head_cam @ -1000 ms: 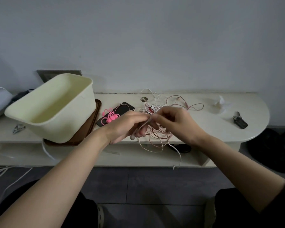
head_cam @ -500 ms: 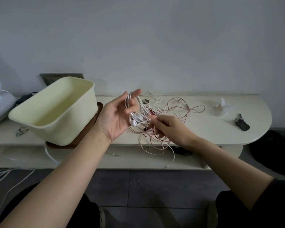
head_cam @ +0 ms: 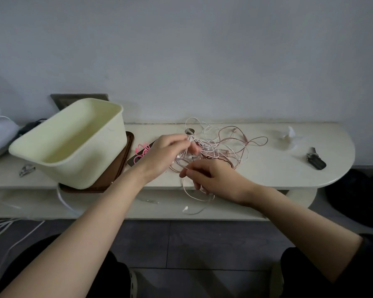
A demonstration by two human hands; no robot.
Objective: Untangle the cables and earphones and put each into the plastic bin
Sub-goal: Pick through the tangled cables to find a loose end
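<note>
A tangle of white and pink cables and earphones point(head_cam: 222, 147) lies on the cream shelf point(head_cam: 267, 168) in the middle. My left hand point(head_cam: 164, 155) holds a bundle of white earphone wire at the tangle's left edge, fingers curled round it. My right hand point(head_cam: 211, 177) pinches a thin white wire just in front of the tangle. One loop of that wire hangs below the shelf edge. The pale yellow plastic bin point(head_cam: 73, 143) stands to the left, tilted on a brown tray, with nothing visible inside. Pink earphones point(head_cam: 141, 150) lie on a dark phone beside the bin.
A brown tray point(head_cam: 121, 168) lies under the bin. A black key fob point(head_cam: 316, 161) and a crumpled white tissue point(head_cam: 288, 135) sit at the shelf's right end. A metal clip point(head_cam: 26, 169) lies at the left. White cables trail on the floor at lower left.
My left hand has turned from palm-up with the wire draped over it to palm-down, gripping the bundle. My right hand has drawn back toward me along a white wire.
</note>
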